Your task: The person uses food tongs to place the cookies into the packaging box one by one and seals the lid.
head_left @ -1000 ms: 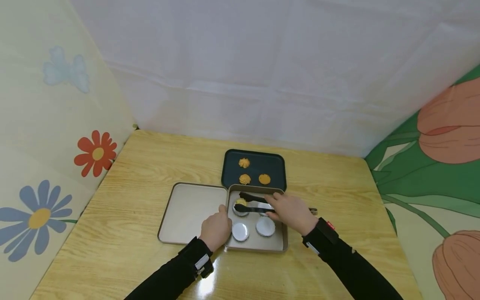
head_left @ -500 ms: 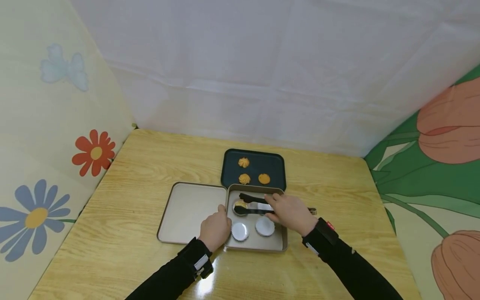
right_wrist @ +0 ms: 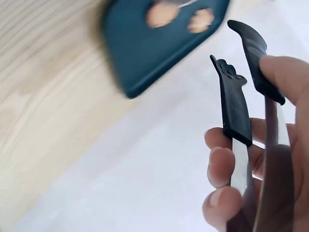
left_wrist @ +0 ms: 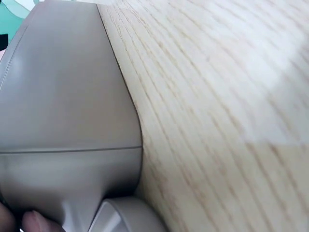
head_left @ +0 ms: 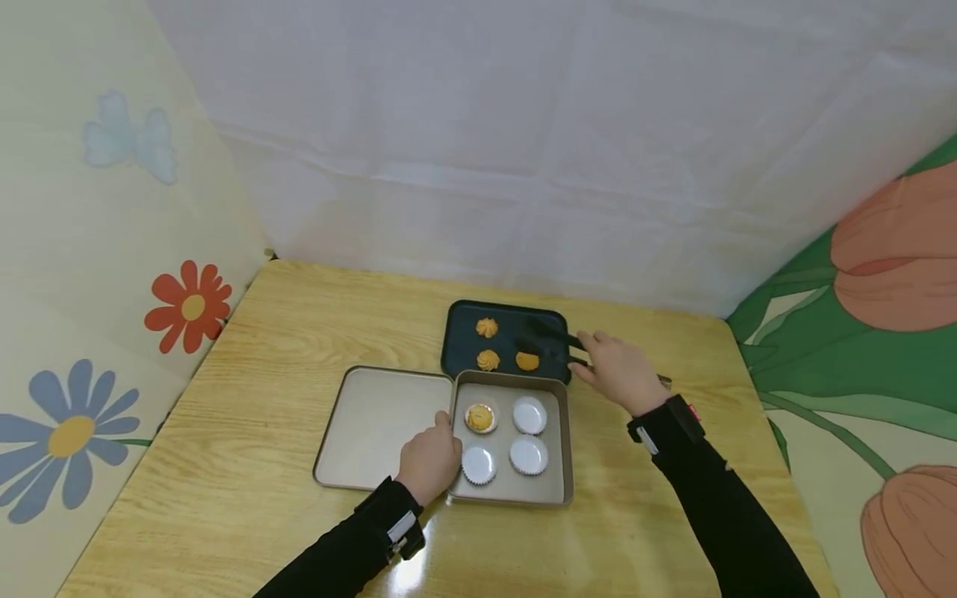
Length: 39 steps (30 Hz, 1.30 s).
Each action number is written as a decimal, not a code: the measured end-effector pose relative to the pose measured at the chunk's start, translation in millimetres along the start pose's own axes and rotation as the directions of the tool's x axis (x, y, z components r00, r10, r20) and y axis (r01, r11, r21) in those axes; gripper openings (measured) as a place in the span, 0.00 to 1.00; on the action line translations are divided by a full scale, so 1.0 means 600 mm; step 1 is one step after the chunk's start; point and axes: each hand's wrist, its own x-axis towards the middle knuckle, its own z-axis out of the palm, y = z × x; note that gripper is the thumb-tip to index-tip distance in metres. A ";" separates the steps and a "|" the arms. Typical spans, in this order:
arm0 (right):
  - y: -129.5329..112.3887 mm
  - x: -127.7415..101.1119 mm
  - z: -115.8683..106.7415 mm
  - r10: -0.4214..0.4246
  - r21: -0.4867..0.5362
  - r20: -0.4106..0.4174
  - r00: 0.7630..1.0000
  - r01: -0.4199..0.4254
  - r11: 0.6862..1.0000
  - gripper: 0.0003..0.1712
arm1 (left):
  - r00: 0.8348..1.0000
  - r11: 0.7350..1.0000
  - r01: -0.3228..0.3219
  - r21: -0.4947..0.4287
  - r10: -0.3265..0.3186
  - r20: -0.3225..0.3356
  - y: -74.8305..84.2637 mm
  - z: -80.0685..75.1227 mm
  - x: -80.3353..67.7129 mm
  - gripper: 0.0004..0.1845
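Note:
In the head view my right hand point(head_left: 622, 372) holds a pair of tongs point(head_left: 555, 335) with black tips, over the right side of a dark tray point(head_left: 461, 320). The right wrist view shows the tong arms point(right_wrist: 235, 96) spread, with nothing between them. Below the tips is a cookie point(head_left: 527, 361), partly covered. My left hand point(head_left: 431, 458) grips the left wall of a metal tin point(head_left: 571, 440); its fingertips point(left_wrist: 36, 222) touch the outside. One cookie point(head_left: 479, 417) sits in the tin's back left cupcake liner; three other white liners point(head_left: 529, 456) show no cookie.
Two swirled cookies point(head_left: 488, 360) lie on the tray's left side. The tin's lid point(head_left: 380, 428) lies folded open to the left on the wooden table point(head_left: 635, 523). A white sheet point(head_left: 478, 166) hangs behind, and printed cloths flank both sides.
The tongs have let go of the cookie in the back left liner. My right hand has moved up and right, carrying them over the tray. The left hand stays put.

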 end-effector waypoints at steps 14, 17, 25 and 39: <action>0.020 0.013 0.049 -0.007 -0.051 0.129 0.992 0.014 0.999 0.24 | 1.000 1.000 0.005 0.016 -0.005 0.008 0.002 0.001 0.002 0.10; 0.018 0.015 0.048 -0.012 -0.061 0.132 0.991 0.020 0.998 0.22 | 1.000 1.000 0.004 0.019 -0.004 0.006 0.003 0.000 0.000 0.10; 0.012 0.016 0.051 -0.014 -0.076 0.146 0.989 0.025 0.997 0.19 | 1.000 1.000 0.009 0.020 -0.010 0.014 0.003 0.001 0.000 0.10; 0.022 -0.001 0.031 0.016 0.002 0.098 0.995 -0.017 1.000 0.25 | 1.000 1.000 0.011 0.017 -0.011 0.009 0.004 -0.001 0.000 0.09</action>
